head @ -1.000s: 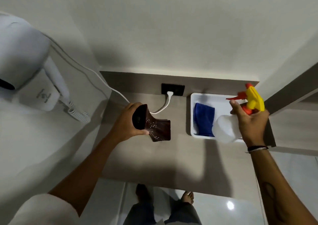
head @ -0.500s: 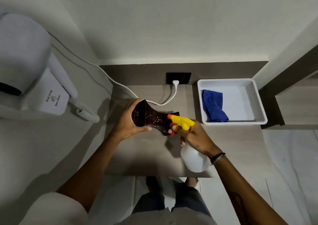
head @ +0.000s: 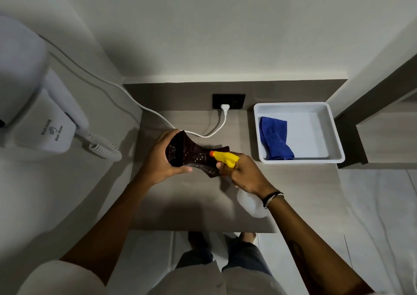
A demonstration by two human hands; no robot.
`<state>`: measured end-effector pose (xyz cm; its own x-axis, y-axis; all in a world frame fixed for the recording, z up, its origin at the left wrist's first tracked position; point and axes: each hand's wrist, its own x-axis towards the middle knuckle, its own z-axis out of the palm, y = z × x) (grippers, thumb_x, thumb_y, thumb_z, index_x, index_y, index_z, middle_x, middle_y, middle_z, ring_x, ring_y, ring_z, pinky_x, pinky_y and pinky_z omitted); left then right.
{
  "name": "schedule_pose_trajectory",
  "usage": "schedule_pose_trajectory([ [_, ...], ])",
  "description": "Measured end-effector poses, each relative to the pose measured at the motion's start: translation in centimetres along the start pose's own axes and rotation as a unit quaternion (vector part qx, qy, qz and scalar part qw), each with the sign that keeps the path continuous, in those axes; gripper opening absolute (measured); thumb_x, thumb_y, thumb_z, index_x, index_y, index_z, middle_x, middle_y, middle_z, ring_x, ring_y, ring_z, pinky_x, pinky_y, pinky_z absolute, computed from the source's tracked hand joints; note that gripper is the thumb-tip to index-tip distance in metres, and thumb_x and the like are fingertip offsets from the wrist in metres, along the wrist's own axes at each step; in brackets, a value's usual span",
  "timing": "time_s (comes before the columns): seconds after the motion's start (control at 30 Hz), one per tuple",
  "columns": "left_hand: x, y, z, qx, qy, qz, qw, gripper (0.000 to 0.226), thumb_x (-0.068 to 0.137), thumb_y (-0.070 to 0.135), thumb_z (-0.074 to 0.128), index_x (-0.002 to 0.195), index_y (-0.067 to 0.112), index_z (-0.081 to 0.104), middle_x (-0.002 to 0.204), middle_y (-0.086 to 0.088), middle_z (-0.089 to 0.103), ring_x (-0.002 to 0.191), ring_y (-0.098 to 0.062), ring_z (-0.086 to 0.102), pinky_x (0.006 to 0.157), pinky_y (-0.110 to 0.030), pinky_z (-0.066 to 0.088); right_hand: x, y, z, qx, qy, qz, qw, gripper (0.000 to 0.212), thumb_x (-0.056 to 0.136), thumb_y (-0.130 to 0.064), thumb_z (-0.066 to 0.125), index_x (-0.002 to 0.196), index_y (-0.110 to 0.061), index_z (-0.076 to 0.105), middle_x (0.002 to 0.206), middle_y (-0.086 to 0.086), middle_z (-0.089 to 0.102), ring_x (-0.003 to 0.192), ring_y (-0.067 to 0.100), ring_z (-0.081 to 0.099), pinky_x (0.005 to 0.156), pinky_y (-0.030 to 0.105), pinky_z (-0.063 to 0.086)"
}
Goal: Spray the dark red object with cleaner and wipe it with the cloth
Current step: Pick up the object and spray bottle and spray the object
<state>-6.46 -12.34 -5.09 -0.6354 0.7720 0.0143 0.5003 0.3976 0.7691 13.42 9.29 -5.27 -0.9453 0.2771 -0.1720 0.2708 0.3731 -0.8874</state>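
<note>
Item: dark red flared vase [head: 194, 157], glossy, speckled with fine droplets. It is held on its side above the grey counter [head: 191, 202], its wide mouth turned toward the left hand [head: 158, 164].

Left hand: wrapped around the mouth end, thumb beneath, fingers curled over the rim.

Right hand [head: 242, 174]: closed around the neck of the spray bottle [head: 228, 159], one finger seemingly on the trigger. The yellow head with its orange nozzle is aimed at the vase's narrow waist, almost touching it; the translucent body hangs below the wrist.

Blue cloth [head: 274, 140]: left folded in the white tray [head: 334, 136] to the right, well apart from both hands.

Nearby: white plug [head: 225, 107] seated in a black socket [head: 228, 101], its cable running to a wall-mounted hair dryer [head: 42, 125].

Risks, as judged:
- A wet, glossy surface is gripped one-handed; slipping and breakage on the counter are possible.
- Overspray may be carried toward the socket behind.
- The nozzle may be knocked against the vase at so close a range.
</note>
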Motion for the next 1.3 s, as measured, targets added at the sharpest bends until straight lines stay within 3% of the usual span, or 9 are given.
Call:
schedule_pose_trajectory([
  [0.17, -0.2, -0.2, -0.1, 0.004, -0.003, -0.008, 1.000, 0.116, 0.055, 0.049, 0.102, 0.153, 0.022, 0.049, 0.149, 0.000, 0.053, 0.137, -0.008, 0.052, 0.116, -0.025, 0.041, -0.7, 1.3, -1.3, -0.096, 0.012, 0.096, 0.991, 0.038, 0.106, -0.040, 0.064, 0.140, -0.023, 0.069, 0.120, 0.008, 0.080, 0.105, 0.029, 0.075, 0.092, 0.045, 0.061],
  [0.3, -0.4, 0.2, -0.1, 0.009, 0.008, -0.025, 1.000, 0.115, 0.052, 0.038, 0.106, 0.151, 0.012, 0.053, 0.147, -0.008, 0.057, 0.136, -0.024, 0.056, 0.116, -0.041, 0.046, -1.2, 1.8, -1.7, -0.079, 0.044, 0.098, 0.991, 0.037, 0.105, -0.038, 0.066, 0.135, -0.017, 0.070, 0.113, 0.008, 0.080, 0.097, 0.028, 0.074, 0.088, 0.044, 0.061],
  [0.43, -0.6, 0.8, 0.2, -0.059, 0.062, -0.147, 0.985, 0.095, 0.054, 0.049, 0.104, 0.136, 0.028, 0.062, 0.131, 0.006, 0.068, 0.116, -0.006, 0.067, 0.096, -0.027, 0.053, -2.1, 1.6, -2.4, 0.008, 0.087, 0.074, 0.993, 0.044, 0.108, -0.033, 0.063, 0.150, -0.023, 0.062, 0.098, -0.010, 0.069, 0.067, 0.010, 0.064, 0.067, 0.027, 0.055],
  [0.57, 0.0, 1.6, 0.8, -0.139, 0.088, -0.298, 0.940, 0.106, 0.042, 0.082, 0.089, 0.128, 0.026, 0.063, 0.119, 0.005, 0.072, 0.101, -0.013, 0.072, 0.082, -0.031, 0.058, -3.2, 1.3, -3.1, 0.050, 0.115, 0.072, 0.990, 0.045, 0.108, -0.030, 0.063, 0.152, -0.025, 0.060, 0.094, 0.013, 0.075, 0.066, 0.038, 0.069, 0.057, 0.035, 0.060],
  [0.67, 0.3, 2.3, 1.1, -0.167, 0.063, -0.316, 0.932, 0.100, 0.054, 0.086, 0.082, 0.137, 0.033, 0.059, 0.131, 0.001, 0.068, 0.113, -0.021, 0.071, 0.099, -0.046, 0.060, -3.6, 1.6, -3.1, 0.041, 0.102, 0.072, 0.991, 0.040, 0.107, -0.032, 0.064, 0.147, -0.025, 0.064, 0.088, 0.001, 0.074, 0.057, 0.018, 0.066, 0.055, 0.032, 0.057],
  [0.8, 0.6, 2.8, 1.5, -0.155, 0.037, -0.292, 0.943, 0.048, 0.071, 0.077, 0.078, 0.115, 0.063, 0.064, 0.122, 0.017, 0.070, 0.116, -0.011, 0.068, 0.100, -0.036, 0.057, -3.7, 1.8, -2.8, 0.017, 0.069, 0.051, 0.996, 0.046, 0.106, -0.031, 0.066, 0.152, -0.029, 0.061, 0.096, -0.029, 0.066, 0.073, -0.009, 0.067, 0.062, 0.006, 0.049],
  [1.07, -0.4, 2.0, 0.7, -0.039, -0.052, -0.180, 0.982, 0.133, 0.043, 0.037, 0.109, 0.158, 0.030, 0.040, 0.162, -0.005, 0.041, 0.149, -0.025, 0.043, 0.122, -0.048, 0.040, -2.7, 0.1, -0.8, 0.010, 0.032, 0.012, 0.999, 0.046, 0.106, -0.033, 0.067, 0.151, -0.028, 0.061, 0.118, -0.025, 0.066, 0.079, -0.023, 0.063, 0.071, 0.000, 0.046],
  [1.2, -0.3, 1.9, 1.2, 0.022, 0.000, -0.071, 0.997, 0.103, 0.051, 0.033, 0.096, 0.143, 0.032, 0.049, 0.136, 0.016, 0.054, 0.129, -0.021, 0.057, 0.107, -0.039, 0.052, -2.1, -1.1, -0.2, -0.001, 0.022, -0.002, 1.000, 0.045, 0.106, -0.034, 0.067, 0.150, -0.027, 0.063, 0.113, -0.022, 0.068, 0.073, -0.025, 0.060, 0.073, 0.002, 0.043],
  [1.3, -0.1, 2.1, 1.2, 0.025, -0.003, -0.061, 0.998, 0.100, 0.053, 0.027, 0.089, 0.144, 0.033, 0.047, 0.136, 0.009, 0.056, 0.128, -0.019, 0.058, 0.106, -0.045, 0.054, -1.8, -1.7, -0.2, -0.010, 0.016, -0.011, 1.000, 0.043, 0.106, -0.033, 0.067, 0.148, -0.026, 0.065, 0.096, -0.039, 0.062, 0.073, -0.024, 0.060, 0.074, 0.001, 0.042],
])
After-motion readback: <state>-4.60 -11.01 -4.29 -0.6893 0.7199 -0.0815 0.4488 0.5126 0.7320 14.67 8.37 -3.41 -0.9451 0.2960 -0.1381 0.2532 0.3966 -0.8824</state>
